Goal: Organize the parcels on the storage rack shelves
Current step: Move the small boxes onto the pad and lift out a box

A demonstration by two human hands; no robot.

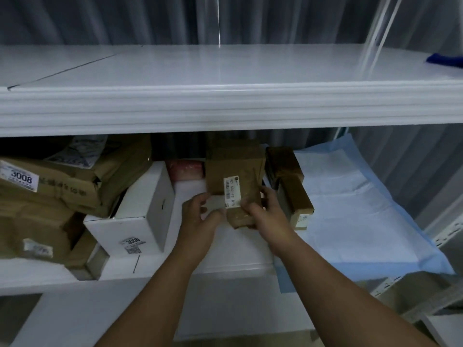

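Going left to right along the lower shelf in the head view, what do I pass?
Brown paper parcels marked 3008 → white cardboard box → left hand → brown labelled parcel in the right hand → dark brown box → blue padded sheet.

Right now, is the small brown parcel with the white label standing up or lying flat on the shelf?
Standing on end: the brown parcel rises tall, label vertical, and the right hand grips its lower part.
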